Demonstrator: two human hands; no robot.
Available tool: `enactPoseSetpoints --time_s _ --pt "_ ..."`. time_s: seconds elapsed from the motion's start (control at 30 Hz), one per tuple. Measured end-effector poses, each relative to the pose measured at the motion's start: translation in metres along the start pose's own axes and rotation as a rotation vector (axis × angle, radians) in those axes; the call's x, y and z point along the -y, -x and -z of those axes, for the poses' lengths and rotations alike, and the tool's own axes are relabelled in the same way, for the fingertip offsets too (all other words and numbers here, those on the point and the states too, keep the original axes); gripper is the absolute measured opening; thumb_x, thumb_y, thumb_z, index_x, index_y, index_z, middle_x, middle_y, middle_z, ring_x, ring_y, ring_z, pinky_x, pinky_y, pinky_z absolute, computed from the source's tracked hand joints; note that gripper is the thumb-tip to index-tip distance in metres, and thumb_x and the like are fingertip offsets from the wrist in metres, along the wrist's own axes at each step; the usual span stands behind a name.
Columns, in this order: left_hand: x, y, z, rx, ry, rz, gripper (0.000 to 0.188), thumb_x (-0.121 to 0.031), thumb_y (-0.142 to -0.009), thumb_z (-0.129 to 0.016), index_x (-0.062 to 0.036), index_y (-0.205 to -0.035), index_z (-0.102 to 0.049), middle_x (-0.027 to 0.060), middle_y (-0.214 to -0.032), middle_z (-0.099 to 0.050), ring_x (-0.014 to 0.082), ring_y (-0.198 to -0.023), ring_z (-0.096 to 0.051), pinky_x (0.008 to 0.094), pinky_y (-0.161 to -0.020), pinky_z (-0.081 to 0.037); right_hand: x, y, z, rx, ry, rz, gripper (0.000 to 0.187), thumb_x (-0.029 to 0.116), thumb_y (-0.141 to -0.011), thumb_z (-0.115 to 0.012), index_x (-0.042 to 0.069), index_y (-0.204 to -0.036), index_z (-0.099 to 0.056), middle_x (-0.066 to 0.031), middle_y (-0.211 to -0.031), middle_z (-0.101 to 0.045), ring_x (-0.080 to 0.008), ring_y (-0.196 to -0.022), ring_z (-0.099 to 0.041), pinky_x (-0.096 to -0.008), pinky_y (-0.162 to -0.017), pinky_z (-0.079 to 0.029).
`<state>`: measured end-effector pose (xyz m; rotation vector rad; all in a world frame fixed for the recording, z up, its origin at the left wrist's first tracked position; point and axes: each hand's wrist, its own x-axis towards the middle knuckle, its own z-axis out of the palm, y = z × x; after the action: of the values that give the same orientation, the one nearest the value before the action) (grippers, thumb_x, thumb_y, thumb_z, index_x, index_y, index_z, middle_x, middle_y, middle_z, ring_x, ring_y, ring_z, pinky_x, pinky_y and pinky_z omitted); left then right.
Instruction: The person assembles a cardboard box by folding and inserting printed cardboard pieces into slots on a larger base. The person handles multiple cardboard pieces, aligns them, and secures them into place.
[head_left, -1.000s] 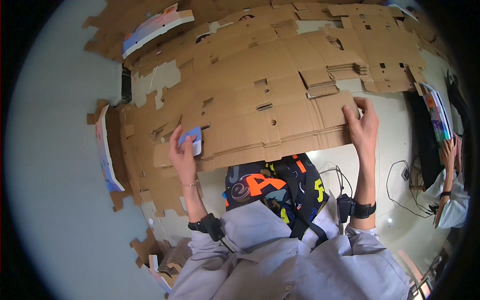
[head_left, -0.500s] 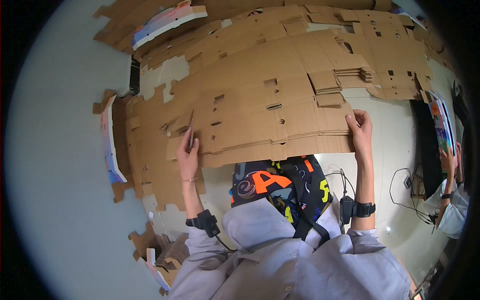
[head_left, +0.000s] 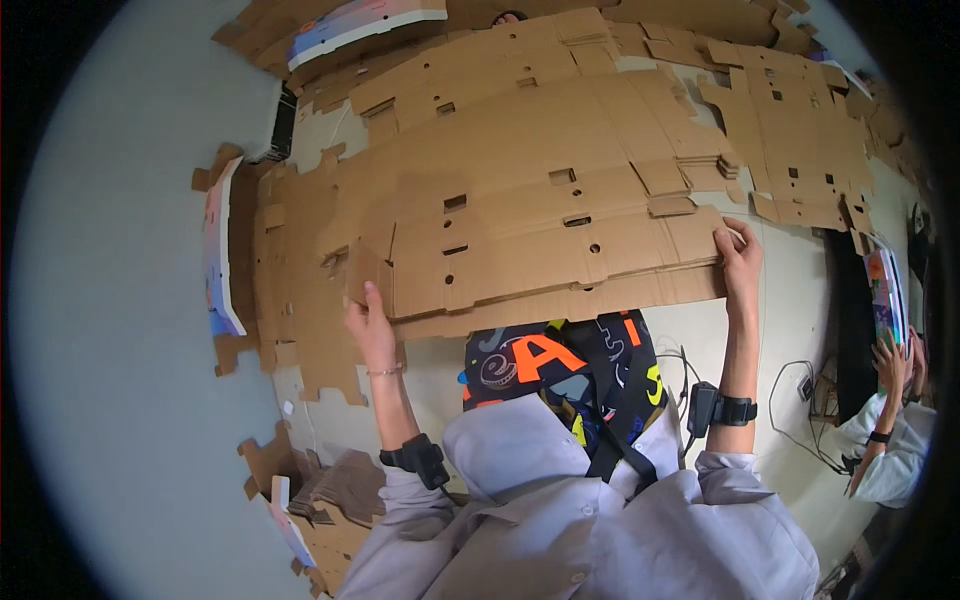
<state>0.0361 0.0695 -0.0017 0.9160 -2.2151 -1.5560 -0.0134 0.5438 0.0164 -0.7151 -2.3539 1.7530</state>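
The left hand (head_left: 371, 330) and right hand (head_left: 741, 264), well apart, pinch opposite ends of the die-cut cardboard sheet (head_left: 520, 262) just beyond the patterned garment (head_left: 543, 362), and level, even grips should keep it from buckling.

On the black cloth garment with multicoloured print (head_left: 585, 390), between the left-hand fingers (head_left: 371, 297) and right-hand fingers (head_left: 733, 238) and nearer the body, stand a large orange capital letter (head_left: 532, 356), a smaller orange character (head_left: 633, 332), a yellow character (head_left: 653, 385) and, seemingly, a grey ringed letter (head_left: 498, 371).
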Motion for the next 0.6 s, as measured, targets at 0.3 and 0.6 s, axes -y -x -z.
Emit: enactPoseSetpoints --time_s 0.3,0.6 --pt "-0.065 0.025 0.009 -0.110 0.583 0.005 0.033 -0.031 -0.097 -0.051 0.0020 -0.098 -0.053 0.0077 -0.097 -0.059 0.0142 -0.090 -0.057 0.0315 -0.078 -0.049 0.055 -0.008 0.030 -0.078 0.176 0.134 0.032 0.017 -0.090 -0.059 -0.002 -0.116 -0.059 -0.0092 -0.094 -0.066 -0.0103 -0.084 -0.057 -0.0231 -0.076 -0.043" --pt "0.004 0.032 -0.002 0.006 -0.069 0.161 0.029 -0.022 -0.097 -0.051 0.0045 -0.104 -0.059 0.0108 -0.105 -0.061 0.0108 -0.092 -0.054 0.0235 -0.080 -0.043 0.013 -0.011 0.028 -0.029 0.298 0.035 0.034 0.019 -0.090 -0.055 -0.008 -0.111 -0.061 -0.0166 -0.101 -0.067 -0.0179 -0.094 -0.061 -0.0285 -0.086 -0.044"
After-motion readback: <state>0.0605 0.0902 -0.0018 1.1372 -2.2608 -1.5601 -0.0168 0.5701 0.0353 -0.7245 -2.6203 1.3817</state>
